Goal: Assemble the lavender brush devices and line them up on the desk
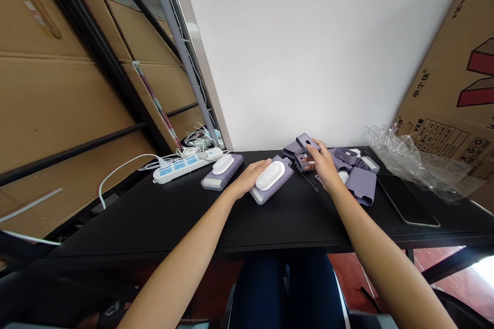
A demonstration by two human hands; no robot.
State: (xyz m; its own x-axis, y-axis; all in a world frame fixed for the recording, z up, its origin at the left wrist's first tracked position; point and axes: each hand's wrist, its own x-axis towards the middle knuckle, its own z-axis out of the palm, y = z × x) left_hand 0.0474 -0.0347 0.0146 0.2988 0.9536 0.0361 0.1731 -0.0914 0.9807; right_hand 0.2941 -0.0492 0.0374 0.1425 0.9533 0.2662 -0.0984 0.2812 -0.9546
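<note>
My left hand [249, 179] is closed around a purple-and-white brush [270, 177] with an oval bed of white bristles facing up, tilted just above or on the black table. In my right hand [323, 165] is a small purple plastic part [304, 141] with a dark hole in it, pinched between thumb and fingers. Behind and under that hand lie more purple casing pieces [290, 149]. A dark coil spring [311, 184] rests on the table between my hands. Left of my left hand lies a second purple-and-white device [223, 170], its white oval pad upward.
At the left stands a white power strip [181, 165] with tangled cables. Purple shells [362, 185] and a ring-shaped part [346, 155] are heaped at the right, beside a dark-screened phone or tablet [407, 200]. Clear plastic wrap [409, 159] lies against a cardboard box [447, 87].
</note>
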